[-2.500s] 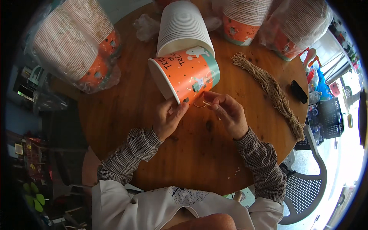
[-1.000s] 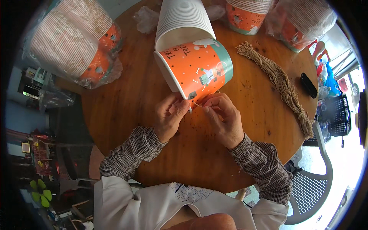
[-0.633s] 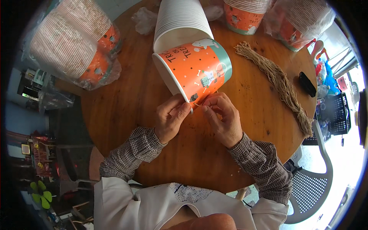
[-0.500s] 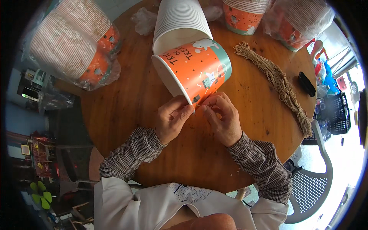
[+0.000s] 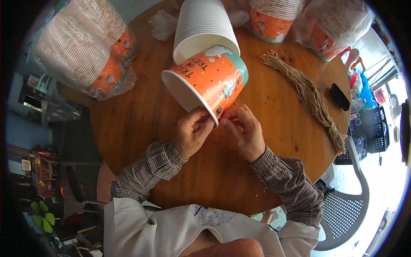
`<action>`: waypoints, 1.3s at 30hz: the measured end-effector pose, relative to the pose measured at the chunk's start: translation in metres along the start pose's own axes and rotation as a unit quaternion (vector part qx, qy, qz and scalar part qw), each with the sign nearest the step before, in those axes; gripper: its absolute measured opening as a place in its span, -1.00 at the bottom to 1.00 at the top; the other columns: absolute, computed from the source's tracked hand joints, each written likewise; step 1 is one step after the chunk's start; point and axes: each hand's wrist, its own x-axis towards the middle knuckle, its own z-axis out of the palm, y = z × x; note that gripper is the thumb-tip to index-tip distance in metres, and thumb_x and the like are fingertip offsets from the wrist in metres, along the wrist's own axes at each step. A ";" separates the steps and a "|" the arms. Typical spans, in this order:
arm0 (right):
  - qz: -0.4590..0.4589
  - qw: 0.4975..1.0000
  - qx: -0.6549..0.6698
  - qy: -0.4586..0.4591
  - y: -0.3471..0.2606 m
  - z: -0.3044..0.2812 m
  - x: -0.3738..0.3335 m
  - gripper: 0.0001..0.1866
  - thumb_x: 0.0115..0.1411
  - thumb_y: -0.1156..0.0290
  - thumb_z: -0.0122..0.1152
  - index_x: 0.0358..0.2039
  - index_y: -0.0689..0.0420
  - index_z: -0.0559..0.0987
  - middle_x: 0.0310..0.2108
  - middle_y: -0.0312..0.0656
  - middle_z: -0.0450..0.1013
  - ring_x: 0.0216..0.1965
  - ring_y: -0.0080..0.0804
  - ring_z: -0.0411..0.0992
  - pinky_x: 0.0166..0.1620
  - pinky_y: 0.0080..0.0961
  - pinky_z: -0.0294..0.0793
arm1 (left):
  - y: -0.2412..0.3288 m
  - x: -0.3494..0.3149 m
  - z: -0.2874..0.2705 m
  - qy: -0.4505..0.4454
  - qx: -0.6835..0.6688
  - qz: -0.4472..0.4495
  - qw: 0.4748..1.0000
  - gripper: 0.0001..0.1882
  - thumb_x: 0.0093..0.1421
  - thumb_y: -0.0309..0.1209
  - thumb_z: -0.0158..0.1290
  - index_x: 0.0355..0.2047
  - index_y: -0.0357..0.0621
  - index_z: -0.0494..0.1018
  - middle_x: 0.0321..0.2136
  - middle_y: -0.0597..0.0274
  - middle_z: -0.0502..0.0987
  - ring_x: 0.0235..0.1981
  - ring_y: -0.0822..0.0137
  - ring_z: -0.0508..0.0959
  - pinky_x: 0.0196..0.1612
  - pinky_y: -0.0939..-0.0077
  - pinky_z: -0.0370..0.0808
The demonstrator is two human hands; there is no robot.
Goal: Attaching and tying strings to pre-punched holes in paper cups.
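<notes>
An orange paper bucket (image 5: 205, 79) with a green base and white rim lies tilted in front of me, its mouth facing left. My left hand (image 5: 195, 130) is closed on the near part of the rim, fingers partly inside the mouth. Just right of it, against the outer wall, my right hand (image 5: 244, 130) pinches what looks like a thin tan cord; a short bit of it shows above the fingers. The fingertips hide most of the cord. Behind the bucket lies a nested stack of white-rimmed buckets (image 5: 205, 28), its open end toward me.
A bundle of tan cords (image 5: 306, 94) stretches across the table's right side, beside a small black object (image 5: 340, 97). Plastic-wrapped bucket stacks (image 5: 72, 47) stand at the far left, with more bucket stacks (image 5: 272, 25) at the back right. A grey chair (image 5: 346, 210) stands at the right.
The bucket has shifted slightly left and tipped a little. My right hand has come closer to my left at the rim, and less of the cord shows between them.
</notes>
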 end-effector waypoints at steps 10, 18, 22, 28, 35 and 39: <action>-0.040 0.999 -0.002 -0.034 0.009 0.000 0.002 -0.82 0.12 0.58 0.16 -0.23 0.22 0.48 -0.26 -0.12 0.44 -0.27 -0.32 0.48 -0.26 -0.50 0.50 | 0.008 -0.010 -0.008 0.067 0.213 0.285 0.932 -0.90 0.19 -0.60 -0.01 -0.27 -0.25 0.36 -0.28 0.10 0.45 -0.35 0.27 0.46 -0.27 0.51 0.45; -0.056 0.994 -0.036 -0.092 -0.004 -0.002 0.001 -0.71 0.12 0.60 0.12 -0.10 0.20 0.48 -0.29 -0.07 0.46 -0.32 -0.24 0.49 -0.27 -0.46 0.49 | 0.021 0.014 -0.009 0.048 0.257 0.247 0.933 -0.91 0.18 -0.59 0.06 -0.28 -0.26 0.45 -0.40 0.12 0.52 -0.41 0.21 0.54 -0.33 0.43 0.50; -0.011 0.995 -0.048 -0.089 -0.004 -0.007 -0.003 -0.70 0.11 0.56 0.16 -0.10 0.20 0.47 -0.35 -0.05 0.50 -0.36 -0.23 0.53 -0.29 -0.44 0.50 | 0.026 0.019 -0.002 0.058 0.209 0.224 0.950 -0.81 0.20 -0.62 0.03 -0.16 -0.25 0.46 -0.37 0.10 0.54 -0.36 0.27 0.58 -0.28 0.48 0.53; -0.006 0.994 -0.093 -0.050 -0.011 -0.015 -0.005 -0.83 0.10 0.53 0.19 -0.25 0.17 0.53 -0.41 -0.09 0.49 -0.40 -0.25 0.53 -0.36 -0.45 0.51 | 0.020 0.016 -0.010 0.063 0.095 0.171 0.979 -0.86 0.20 -0.62 0.04 -0.21 -0.29 0.45 -0.34 0.16 0.57 -0.38 0.33 0.63 -0.28 0.55 0.59; -0.210 0.950 -0.229 -0.019 -0.018 -0.013 -0.008 -0.80 0.07 0.53 0.25 -0.25 0.09 0.58 -0.43 -0.19 0.38 -0.47 -0.29 0.47 -0.44 -0.43 0.49 | 0.024 0.017 -0.003 0.009 0.238 0.234 0.943 -0.76 0.02 -0.71 0.13 -0.28 -0.24 0.49 -0.34 0.19 0.48 -0.34 0.25 0.56 -0.34 0.47 0.53; -0.200 0.957 -0.211 0.011 -0.019 -0.016 -0.008 -0.76 0.03 0.58 0.27 -0.24 0.09 0.59 -0.40 -0.18 0.37 -0.47 -0.31 0.45 -0.44 -0.46 0.48 | 0.025 0.015 -0.002 -0.004 0.250 0.227 0.941 -0.77 0.02 -0.69 0.14 -0.28 -0.24 0.49 -0.33 0.20 0.47 -0.35 0.26 0.55 -0.35 0.46 0.53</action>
